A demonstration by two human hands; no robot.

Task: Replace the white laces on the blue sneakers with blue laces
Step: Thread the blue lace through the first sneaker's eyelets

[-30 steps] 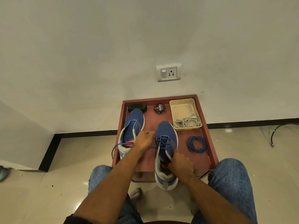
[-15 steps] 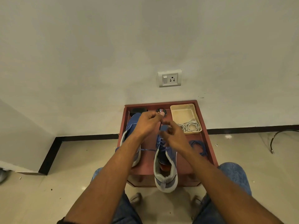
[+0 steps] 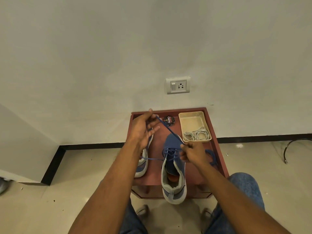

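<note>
Lacing of the right sneaker (image 3: pixel 173 166) goes on: left hand (image 3: pixel 143 127) and right hand (image 3: pixel 192 153) both pinch the blue lace (image 3: pixel 168 130) above it, probably next threading the following eyelet.

"Cherry" in white on round black polish tin (image 3: pixel 169 121) lid
</note>
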